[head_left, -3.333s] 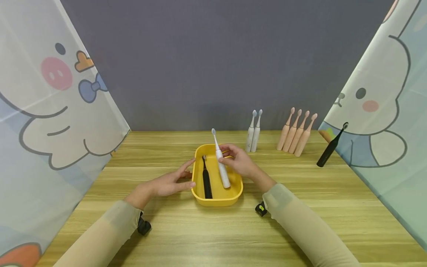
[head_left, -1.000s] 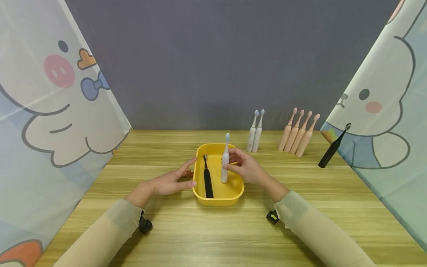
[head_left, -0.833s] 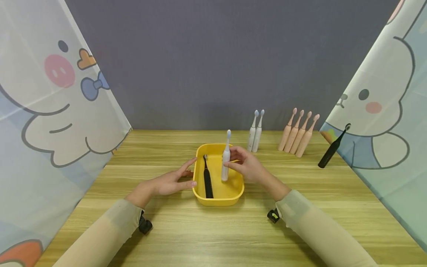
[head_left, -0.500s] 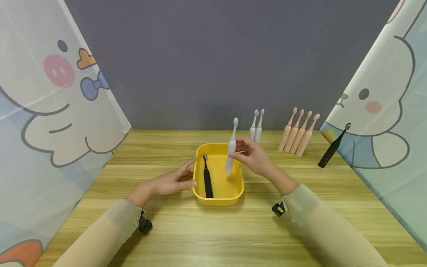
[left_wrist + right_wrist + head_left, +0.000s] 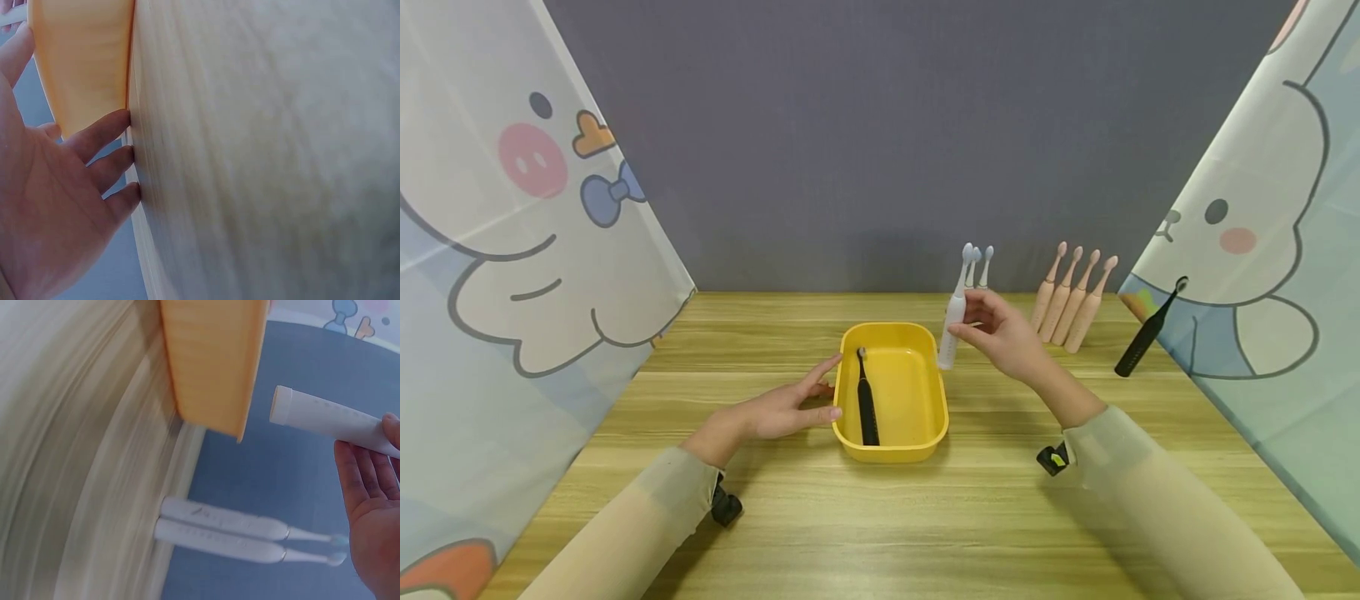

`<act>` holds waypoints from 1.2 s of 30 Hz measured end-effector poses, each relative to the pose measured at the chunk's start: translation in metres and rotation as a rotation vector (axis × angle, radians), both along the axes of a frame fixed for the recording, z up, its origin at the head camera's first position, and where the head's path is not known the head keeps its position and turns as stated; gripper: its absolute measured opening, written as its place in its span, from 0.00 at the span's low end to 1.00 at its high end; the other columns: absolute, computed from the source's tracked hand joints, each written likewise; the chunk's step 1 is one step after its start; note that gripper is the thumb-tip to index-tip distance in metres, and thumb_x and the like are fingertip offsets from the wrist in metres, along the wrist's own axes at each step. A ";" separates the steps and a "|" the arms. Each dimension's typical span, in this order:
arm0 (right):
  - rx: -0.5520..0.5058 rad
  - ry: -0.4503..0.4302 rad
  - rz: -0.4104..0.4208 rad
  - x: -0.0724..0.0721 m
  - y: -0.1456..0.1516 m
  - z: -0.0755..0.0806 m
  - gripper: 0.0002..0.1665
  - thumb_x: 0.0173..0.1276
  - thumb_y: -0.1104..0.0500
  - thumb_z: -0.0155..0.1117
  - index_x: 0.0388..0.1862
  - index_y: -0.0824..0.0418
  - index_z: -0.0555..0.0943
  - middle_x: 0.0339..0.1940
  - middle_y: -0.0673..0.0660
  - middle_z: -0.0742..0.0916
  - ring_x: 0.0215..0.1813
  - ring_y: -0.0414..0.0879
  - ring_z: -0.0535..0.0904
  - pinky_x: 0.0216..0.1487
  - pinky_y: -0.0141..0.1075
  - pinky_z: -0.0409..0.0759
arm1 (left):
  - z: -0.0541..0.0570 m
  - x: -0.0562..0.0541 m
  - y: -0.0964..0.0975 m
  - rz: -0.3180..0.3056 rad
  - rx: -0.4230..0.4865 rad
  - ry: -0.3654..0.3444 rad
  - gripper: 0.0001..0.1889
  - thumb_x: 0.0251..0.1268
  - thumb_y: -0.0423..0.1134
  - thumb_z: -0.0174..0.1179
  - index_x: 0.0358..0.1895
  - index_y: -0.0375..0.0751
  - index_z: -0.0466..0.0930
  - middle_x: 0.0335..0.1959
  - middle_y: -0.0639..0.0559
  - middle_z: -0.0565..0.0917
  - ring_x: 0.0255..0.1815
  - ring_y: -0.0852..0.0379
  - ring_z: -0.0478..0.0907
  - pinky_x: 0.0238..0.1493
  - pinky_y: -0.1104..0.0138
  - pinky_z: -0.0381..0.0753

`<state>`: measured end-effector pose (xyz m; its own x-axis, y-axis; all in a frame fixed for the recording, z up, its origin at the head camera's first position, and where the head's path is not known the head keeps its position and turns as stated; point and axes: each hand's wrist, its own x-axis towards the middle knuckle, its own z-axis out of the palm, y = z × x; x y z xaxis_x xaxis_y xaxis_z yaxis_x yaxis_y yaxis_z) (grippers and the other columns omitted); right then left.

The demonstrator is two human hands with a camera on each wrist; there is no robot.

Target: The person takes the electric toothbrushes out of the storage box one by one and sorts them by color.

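Note:
My right hand [image 5: 1003, 337] pinches a white electric toothbrush [image 5: 953, 325] between thumb and fingers, brush head up, just beyond the right rim of the yellow bin [image 5: 889, 454]. In the right wrist view the toothbrush's base [image 5: 282, 405] is raised above the table. My left hand [image 5: 775, 411] rests against the bin's left side with fingers spread; the left wrist view shows the fingers [image 5: 100, 134] reaching down to the tabletop. Inside the bin lies a black electric toothbrush [image 5: 867, 408]. Two more white toothbrushes [image 5: 219, 531] stand side by side, partly hidden in the head view behind my right hand.
Several pink toothbrushes [image 5: 1070, 308] stand in a row at the back right. Farther right a black toothbrush [image 5: 1144, 342] stands on the wooden table [image 5: 880, 533]. A grey wall [image 5: 880, 150] closes off the back, with cartoon cloths [image 5: 520, 217] on the sides.
My right hand has lifted the white toothbrush out of the bin and carried it right and back, toward the two white ones. My left hand stays at the bin.

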<state>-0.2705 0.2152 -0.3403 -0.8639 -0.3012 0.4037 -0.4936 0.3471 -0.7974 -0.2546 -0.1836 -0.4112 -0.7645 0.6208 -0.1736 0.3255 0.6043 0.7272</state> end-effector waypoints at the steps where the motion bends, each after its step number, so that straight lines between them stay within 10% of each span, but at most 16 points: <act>1: 0.007 -0.007 -0.006 0.000 0.004 -0.001 0.25 0.78 0.68 0.71 0.71 0.71 0.77 0.59 0.71 0.87 0.52 0.33 0.85 0.54 0.24 0.85 | 0.000 0.000 0.000 0.001 0.003 -0.002 0.51 0.81 0.65 0.60 0.92 0.69 0.32 0.86 0.40 0.69 0.87 0.39 0.65 0.86 0.33 0.57; 16: 0.046 -0.070 -0.146 -0.015 0.050 -0.019 0.27 0.82 0.65 0.68 0.74 0.73 0.73 0.64 0.73 0.84 0.53 0.26 0.81 0.55 0.18 0.81 | 0.000 0.000 0.000 0.005 -0.001 -0.009 0.51 0.81 0.66 0.59 0.91 0.72 0.32 0.86 0.41 0.68 0.87 0.39 0.65 0.86 0.33 0.57; 26: 0.092 -0.124 -0.206 -0.030 0.070 -0.024 0.33 0.84 0.60 0.66 0.80 0.73 0.69 0.71 0.74 0.80 0.70 0.68 0.81 0.52 0.16 0.78 | -0.001 0.000 0.000 0.004 -0.001 -0.017 0.52 0.81 0.66 0.60 0.92 0.70 0.32 0.85 0.42 0.69 0.87 0.39 0.65 0.86 0.33 0.57; 36: 0.104 -0.181 -0.271 -0.050 0.077 -0.027 0.37 0.84 0.53 0.68 0.83 0.67 0.69 0.73 0.71 0.80 0.73 0.68 0.80 0.50 0.18 0.77 | 0.001 0.001 0.000 0.011 0.002 -0.014 0.51 0.81 0.66 0.60 0.91 0.72 0.32 0.86 0.40 0.68 0.87 0.38 0.65 0.86 0.33 0.57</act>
<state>-0.3203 0.2925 -0.3675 -0.9730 -0.0826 0.2154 -0.2259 0.5300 -0.8174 -0.2533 -0.1834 -0.4106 -0.7686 0.6129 -0.1833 0.3088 0.6064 0.7328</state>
